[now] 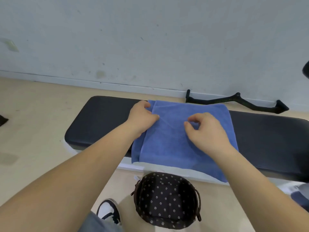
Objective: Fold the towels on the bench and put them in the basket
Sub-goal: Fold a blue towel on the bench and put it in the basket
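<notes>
The blue towel (175,144) is lying across the tabletop (100,119), draping over the tabletop's near edge. The left hand (143,118) is gripping the towel's left edge, and the right hand (206,131) is pinching its middle. The basket (189,198) is sitting just before the tabletop.

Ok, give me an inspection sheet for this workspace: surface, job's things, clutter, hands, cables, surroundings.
Surface: black padded bench, with a towel laid across it.
Job's things: blue towel, partly folded, near edge hanging over the bench; patterned basket on the floor below, nothing seen in it.
Clutter: black bar handle on the floor by the wall.
Grippers: left hand grips the towel's left edge; right hand has its fingers curled on the towel, pinch unclear.
Cables: nothing seen.
Surroundings: scuffed pale wall, beige floor, a shoe.
</notes>
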Demonstrator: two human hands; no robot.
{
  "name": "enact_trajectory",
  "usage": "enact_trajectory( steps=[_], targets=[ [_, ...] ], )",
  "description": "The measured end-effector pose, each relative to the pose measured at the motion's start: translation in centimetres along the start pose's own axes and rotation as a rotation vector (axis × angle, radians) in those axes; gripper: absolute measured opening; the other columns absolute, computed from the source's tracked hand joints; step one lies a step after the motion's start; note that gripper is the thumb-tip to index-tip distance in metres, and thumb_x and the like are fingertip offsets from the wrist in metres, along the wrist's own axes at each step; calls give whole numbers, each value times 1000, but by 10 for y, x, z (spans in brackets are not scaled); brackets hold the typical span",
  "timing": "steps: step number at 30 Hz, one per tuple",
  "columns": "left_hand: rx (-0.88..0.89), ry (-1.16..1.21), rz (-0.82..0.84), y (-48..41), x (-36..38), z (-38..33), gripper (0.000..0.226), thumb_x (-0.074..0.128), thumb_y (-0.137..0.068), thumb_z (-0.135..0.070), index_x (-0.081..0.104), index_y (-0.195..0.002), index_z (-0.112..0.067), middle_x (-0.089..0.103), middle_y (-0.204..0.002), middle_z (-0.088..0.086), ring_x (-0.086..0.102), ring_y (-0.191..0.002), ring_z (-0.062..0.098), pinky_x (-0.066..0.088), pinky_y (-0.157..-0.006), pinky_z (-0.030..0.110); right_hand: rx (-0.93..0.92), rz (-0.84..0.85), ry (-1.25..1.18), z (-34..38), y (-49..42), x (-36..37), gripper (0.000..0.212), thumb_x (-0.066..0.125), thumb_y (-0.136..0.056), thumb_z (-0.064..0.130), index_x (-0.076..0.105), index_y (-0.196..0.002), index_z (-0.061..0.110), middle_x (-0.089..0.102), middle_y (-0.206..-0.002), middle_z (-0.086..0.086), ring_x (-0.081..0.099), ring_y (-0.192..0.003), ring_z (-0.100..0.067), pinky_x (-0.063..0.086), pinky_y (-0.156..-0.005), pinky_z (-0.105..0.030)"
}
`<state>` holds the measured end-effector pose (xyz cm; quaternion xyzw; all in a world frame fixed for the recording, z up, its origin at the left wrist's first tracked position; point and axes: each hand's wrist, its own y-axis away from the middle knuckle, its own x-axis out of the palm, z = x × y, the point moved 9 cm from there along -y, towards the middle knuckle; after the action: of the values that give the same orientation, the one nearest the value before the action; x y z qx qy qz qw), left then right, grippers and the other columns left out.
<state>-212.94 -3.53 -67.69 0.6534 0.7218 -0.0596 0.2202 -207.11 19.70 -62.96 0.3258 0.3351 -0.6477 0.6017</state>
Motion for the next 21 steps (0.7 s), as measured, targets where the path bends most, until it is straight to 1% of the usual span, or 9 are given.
enact_trajectory(
  steps=[2, 3, 5, 6, 8, 10, 13, 17, 21],
  targets=[
    [64, -99, -27, 2, 0, -5, 47, 70, -91, -14, 55, -135, -17, 65, -94, -4, 62, -84, 6, 53, -74, 23, 26, 84, 270, -30, -2, 6, 53, 51, -97, 55, 55, -142, 28, 48, -152, -3, 38, -143, -30, 38, -114, -51],
    [93, -125, -48, 3, -1, -8, 46, 68, -93, -13, 55, -136, -17, 65, -92, -4, 61, -82, 5, 51, -72, 20, 45, 150, 344, -43, -1, 11, 62, 45, -98, 60, 44, -152, 30, 33, -163, -6, 24, -152, -34, 26, -121, -53],
    [135, -188, -89, 3, -8, -12, 40, 64, -95, -15, 56, -134, -18, 65, -91, -2, 61, -83, 5, 49, -69, 18, 52, 278, 393, -59, 3, 25, 70, 32, -100, 67, 22, -161, 36, 8, -172, -5, 4, -158, -34, 9, -126, -52],
    [135, -237, -96, 2, -12, -11, 33, 64, -94, -18, 58, -127, -18, 66, -92, -1, 63, -85, 9, 52, -69, 22, 41, 293, 398, -63, 4, 28, 70, 28, -100, 69, 19, -162, 38, 5, -172, -4, 2, -158, -33, 7, -127, -51],
    [98, -408, -64, 2, -16, -8, 27, 68, -90, -35, 58, -107, -16, 66, -93, 1, 66, -80, 18, 57, -66, 35, 19, 170, 416, -63, 1, 15, 66, 33, -99, 67, 37, -155, 34, 26, -163, -10, 24, -149, -35, 22, -120, -51],
    [44, -636, 3, 3, -17, -2, 50, 71, -82, -57, 55, -102, -14, 64, -96, 2, 64, -77, 19, 50, -59, 35, 14, -31, 487, -63, -1, -11, 51, 44, -98, 59, 58, -129, 22, 47, -132, -10, 46, -119, -35, 41, -99, -48],
    [14, -785, 31, 9, -18, 0, 70, 71, -73, -72, 52, -109, -16, 55, -107, 2, 61, -83, 19, 45, -60, 33, 67, -56, 500, -76, 2, -28, 35, 47, -99, 52, 57, -116, 23, 49, -116, -8, 46, -102, -32, 48, -82, -44],
    [53, -706, 67, 16, 0, -6, 45, 72, -84, -53, 52, -103, -17, 61, -95, -2, 60, -80, 15, 45, -61, 33, 105, 65, 311, -83, 3, -27, 17, 47, -103, 38, 52, -102, 22, 56, -98, -4, 56, -78, -25, 53, -67, -41],
    [159, -638, 100, 27, 29, -22, 21, 65, -93, -35, 54, -105, -22, 62, -94, -6, 60, -82, 15, 48, -65, 34, 222, 226, 403, -92, 12, -32, 13, 53, -96, 19, 52, -83, 14, 57, -73, -1, 53, -63, -22, 44, -55, -31]
  ],
)
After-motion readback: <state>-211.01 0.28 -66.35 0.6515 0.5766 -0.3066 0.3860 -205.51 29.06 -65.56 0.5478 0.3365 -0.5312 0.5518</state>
